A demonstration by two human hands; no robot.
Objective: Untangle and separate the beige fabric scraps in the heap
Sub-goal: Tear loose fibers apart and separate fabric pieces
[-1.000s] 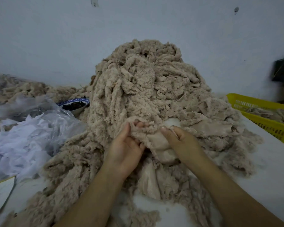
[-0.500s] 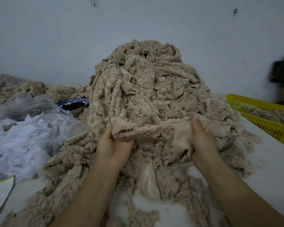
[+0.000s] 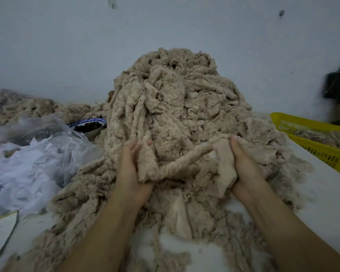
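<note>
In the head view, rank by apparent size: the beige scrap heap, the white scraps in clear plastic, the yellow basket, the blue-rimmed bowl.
1. Heap of beige fabric scraps
2. White scraps in clear plastic
3. Yellow plastic basket, cropped by the frame, so unsure against the white scraps
4. Blue-rimmed bowl, partly hidden

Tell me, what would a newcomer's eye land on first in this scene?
The tall heap of beige fabric scraps fills the middle of the view. At its foot the left hand and the right hand each grip the fuzzy strip that spans between them. A yellow basket sits at the right edge, and crumpled white material lies at the left.
</note>
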